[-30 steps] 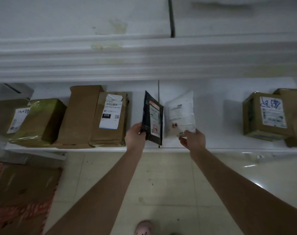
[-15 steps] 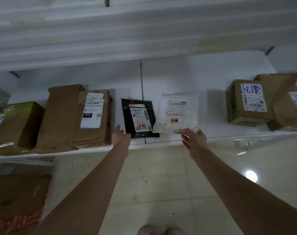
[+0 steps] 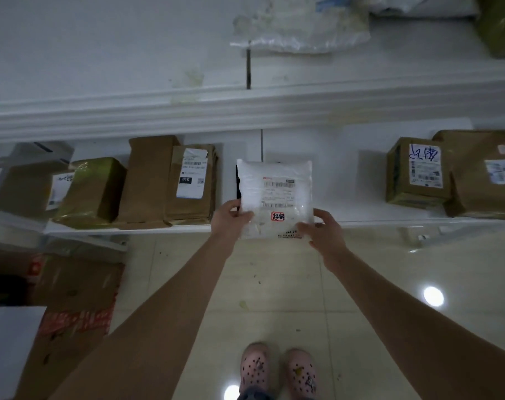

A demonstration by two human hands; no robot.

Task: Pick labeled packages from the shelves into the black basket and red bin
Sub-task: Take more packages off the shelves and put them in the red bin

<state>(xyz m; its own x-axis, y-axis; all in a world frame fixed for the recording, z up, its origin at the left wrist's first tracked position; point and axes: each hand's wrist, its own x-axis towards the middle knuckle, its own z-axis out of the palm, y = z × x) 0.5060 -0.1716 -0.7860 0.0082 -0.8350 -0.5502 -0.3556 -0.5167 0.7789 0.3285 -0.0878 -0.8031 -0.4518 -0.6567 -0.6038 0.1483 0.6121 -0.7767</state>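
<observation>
A white plastic mailer with a barcode label and a red stamp is held at the front edge of the lower white shelf. My left hand grips its lower left corner and my right hand grips its lower right corner. Behind the mailer, only a thin strip of the black mailer shows on the shelf. Neither the black basket nor the red bin is in view.
Brown labelled parcels and a tape-wrapped box stand left on the shelf; two taped boxes sit right. White bags lie on the upper shelf. Flattened cardboard lies on the floor at left.
Both hands were off the parcels half a second ago. Now they hold the white mailer, which has moved left and lifted in front of the black mailer.
</observation>
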